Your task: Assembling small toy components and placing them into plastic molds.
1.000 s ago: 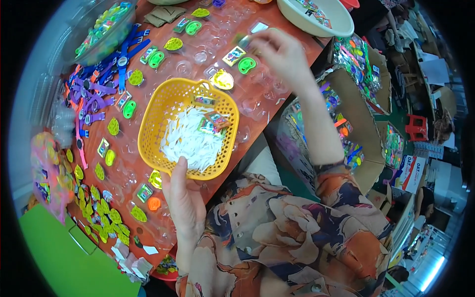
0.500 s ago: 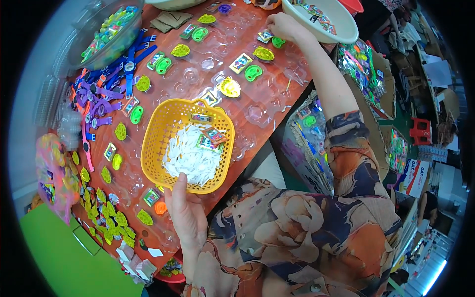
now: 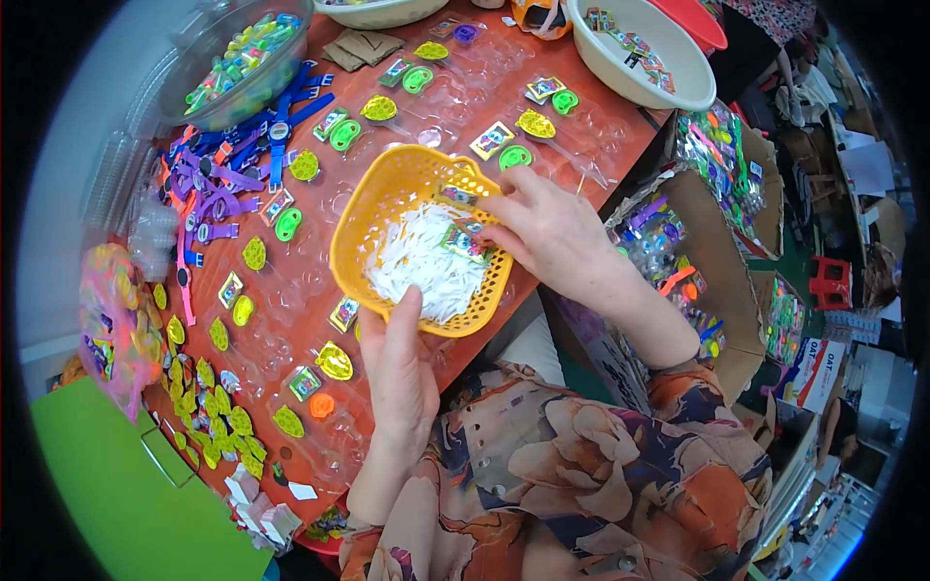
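2 hands (image 3: 399, 366) (image 3: 557, 234) meet at a yellow basket (image 3: 360, 215); lettering (image 3: 827, 374) marks a carton (image 3: 817, 380).

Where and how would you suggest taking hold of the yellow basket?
Probably grip the yellow basket by its near rim, from the person's side, thumb over the edge as the left hand has it: the raised wall offers purchase, and the right hand occupies the right side.

Yellow perforated basket (image 3: 383, 184), mouth up; white strips (image 3: 417, 263) heaped inside; colourful packets (image 3: 462, 242) at right.
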`<state>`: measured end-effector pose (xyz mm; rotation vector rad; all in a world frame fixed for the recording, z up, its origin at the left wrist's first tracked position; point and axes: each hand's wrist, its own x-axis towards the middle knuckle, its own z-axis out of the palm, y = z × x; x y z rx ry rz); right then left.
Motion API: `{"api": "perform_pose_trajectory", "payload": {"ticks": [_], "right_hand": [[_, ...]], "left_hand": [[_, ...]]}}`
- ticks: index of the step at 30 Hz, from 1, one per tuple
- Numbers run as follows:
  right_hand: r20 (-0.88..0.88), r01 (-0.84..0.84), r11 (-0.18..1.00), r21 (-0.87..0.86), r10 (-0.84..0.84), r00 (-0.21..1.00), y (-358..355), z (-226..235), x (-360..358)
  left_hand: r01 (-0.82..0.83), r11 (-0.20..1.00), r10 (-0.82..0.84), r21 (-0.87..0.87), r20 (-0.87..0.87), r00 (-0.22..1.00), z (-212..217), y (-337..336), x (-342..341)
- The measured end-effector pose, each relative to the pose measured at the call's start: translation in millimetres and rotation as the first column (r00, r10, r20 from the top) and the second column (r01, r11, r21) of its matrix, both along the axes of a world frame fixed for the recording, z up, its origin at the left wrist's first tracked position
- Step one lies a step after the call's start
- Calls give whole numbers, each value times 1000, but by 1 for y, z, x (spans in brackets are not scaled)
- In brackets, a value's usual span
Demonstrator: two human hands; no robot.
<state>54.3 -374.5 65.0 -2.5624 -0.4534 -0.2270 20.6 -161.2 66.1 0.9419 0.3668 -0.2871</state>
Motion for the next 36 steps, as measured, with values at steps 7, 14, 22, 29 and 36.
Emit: {"api": "perform_pose_trajectory", "payload": {"ticks": [7,14,22,29,36], "right_hand": [[-18,194,955,-226,-203,979,-28,14,-6],[-15,245,956,-159,-251,968,-79,2,-15],[-394,516,628,582,-337,855,-120,12,-54],[-381,576,710,405,-442,812,-161,29,-64],[-152,530,612,587,-560,815,-275,42,-1]], "left_hand": [[229,969,-234,97,46,971,-13,-25,11],[348,937,-347,-35,25,938,5,-62,28],[474,881,-474,0,22,880,5,-108,58],[621,783,-615,-48,90,783,-12,-135,57],[531,794,-599,296,227,768,1,-100,20]]}}
